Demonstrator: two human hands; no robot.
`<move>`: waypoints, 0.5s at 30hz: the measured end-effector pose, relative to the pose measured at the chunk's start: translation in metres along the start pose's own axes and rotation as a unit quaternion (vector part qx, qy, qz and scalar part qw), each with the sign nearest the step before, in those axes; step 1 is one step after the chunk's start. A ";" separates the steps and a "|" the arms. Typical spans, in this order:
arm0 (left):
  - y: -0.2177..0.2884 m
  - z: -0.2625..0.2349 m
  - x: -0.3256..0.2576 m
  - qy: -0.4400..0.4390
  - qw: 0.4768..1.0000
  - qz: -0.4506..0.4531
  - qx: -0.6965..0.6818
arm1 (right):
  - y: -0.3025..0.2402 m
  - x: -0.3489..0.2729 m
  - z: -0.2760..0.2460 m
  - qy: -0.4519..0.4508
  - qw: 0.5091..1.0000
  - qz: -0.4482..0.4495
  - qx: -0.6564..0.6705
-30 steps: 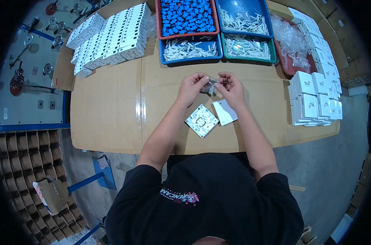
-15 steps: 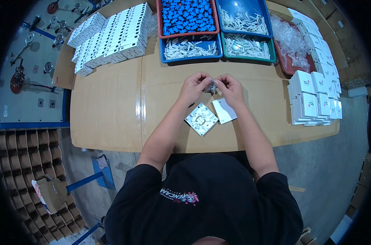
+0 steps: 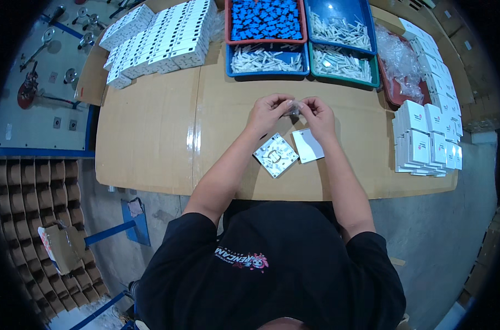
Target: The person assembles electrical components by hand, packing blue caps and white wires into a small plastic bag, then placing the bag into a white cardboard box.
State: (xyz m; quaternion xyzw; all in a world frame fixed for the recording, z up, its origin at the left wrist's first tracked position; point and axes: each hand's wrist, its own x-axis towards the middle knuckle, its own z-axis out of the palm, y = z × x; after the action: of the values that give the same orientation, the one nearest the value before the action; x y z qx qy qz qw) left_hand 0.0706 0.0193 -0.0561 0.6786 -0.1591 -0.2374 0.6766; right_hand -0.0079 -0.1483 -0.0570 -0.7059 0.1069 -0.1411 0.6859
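Observation:
Over the middle of the table, my left hand point(image 3: 267, 114) and my right hand point(image 3: 320, 116) meet with fingers pinched together. Between them is a small crinkled clear plastic bag point(image 3: 295, 109), gripped by both. Its contents are too small to make out. Just below the hands lies a square white box point(image 3: 272, 158) with a grey pattern and a ring-shaped mark on top, turned cornerwise. Beside it, under my right wrist, rests a flat white piece point(image 3: 308, 145) like a card or thin box, with a wavy grey area.
Stacked white boxes point(image 3: 162, 41) stand back left. At the back are a red tray point(image 3: 267, 42) of blue pieces and blue point(image 3: 269, 75) and green trays point(image 3: 346, 81) of white sticks. Clear plastic bags point(image 3: 398, 63) fill another red tray beside white box stacks point(image 3: 420, 146).
The whole view has shifted slightly. Both hands keep their pinch on the plastic bag, with the fingers moved only a little. The box and the flat white piece stay in place on the table.

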 end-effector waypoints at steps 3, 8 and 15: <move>0.002 -0.002 -0.004 -0.009 0.997 0.031 -0.073 | 0.005 0.007 -0.008 -0.016 1.000 0.007 0.005; 0.008 -0.022 -0.023 -0.063 0.994 0.018 -0.084 | -0.005 0.019 -0.018 -0.041 0.999 0.027 -0.012; 0.037 -0.066 -0.080 -0.239 0.917 0.140 0.289 | -0.006 0.027 -0.033 -0.034 0.997 0.060 0.027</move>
State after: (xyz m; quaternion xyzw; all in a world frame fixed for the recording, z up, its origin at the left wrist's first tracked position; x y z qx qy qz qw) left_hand 0.0434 0.1163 -0.0131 0.7383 -0.4708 -0.2390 0.4196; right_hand 0.0062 -0.1880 -0.0490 -0.6838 0.1213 -0.0786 0.7152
